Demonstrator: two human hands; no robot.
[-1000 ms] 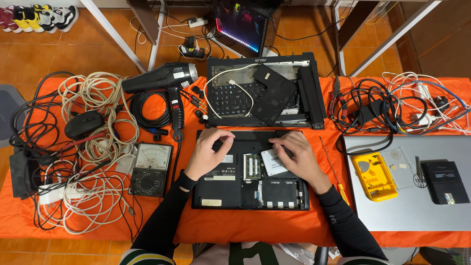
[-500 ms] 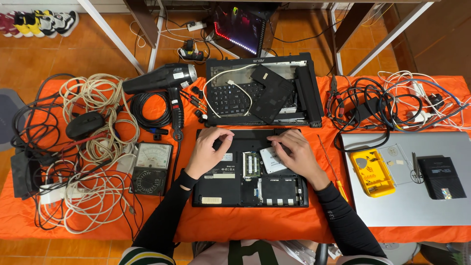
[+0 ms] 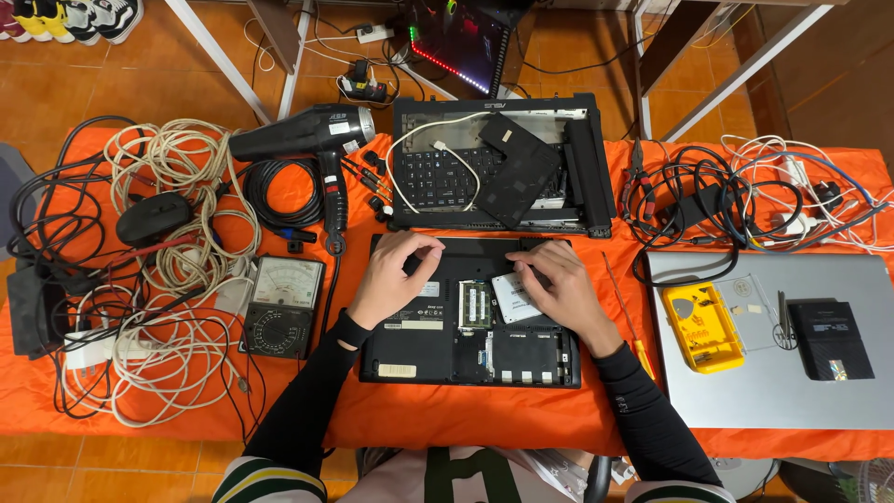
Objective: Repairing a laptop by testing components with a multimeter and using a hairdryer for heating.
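A black laptop base [image 3: 419,359] lies upside down on the orange table cover, its bottom panel off and its inner bays showing. My left hand [image 3: 396,275] rests on its upper left part, fingers curled onto the casing near the top edge. My right hand [image 3: 559,289] lies on the upper right part, fingertips pressing at the top edge beside a silver rectangular drive [image 3: 514,298] that sits tilted in its bay. A green memory module [image 3: 475,305] shows between my hands. Neither hand clearly holds anything.
Behind it sits a second opened laptop [image 3: 577,163] with a white cable and a loose black cover [image 3: 517,172]. A black hair dryer [image 3: 307,135], an analog multimeter [image 3: 284,305] and coiled cables [image 3: 168,242] lie left. A silver laptop [image 3: 773,391], yellow tool case [image 3: 703,326] and screwdriver [image 3: 629,317] lie right.
Both hands stay on the upper part of the laptop base; the fingers of the right hand have shifted slightly along the top edge. The view has drifted a little.
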